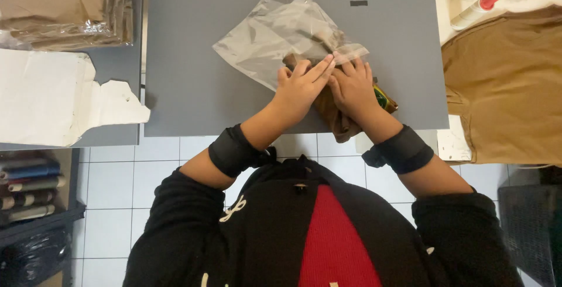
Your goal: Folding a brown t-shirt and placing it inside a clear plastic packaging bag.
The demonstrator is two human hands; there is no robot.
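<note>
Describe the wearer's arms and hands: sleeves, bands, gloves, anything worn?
Both hands bare: left hand, right hand, no gloves or rings visible. Each forearm carries a wide black wrist band, left band and right band. Black sleeves are pushed up toward the elbows; the black top has a red front panel.

A clear plastic bag (281, 35) lies flat and diamond-wise on the grey surface (193, 94), in the upper middle of the frame, crinkled and glossy, one corner pointing to the top. At its lower right edge a folded brown garment (335, 118) sits partly inside, its bunched end sticking out toward the surface's near edge.
</note>
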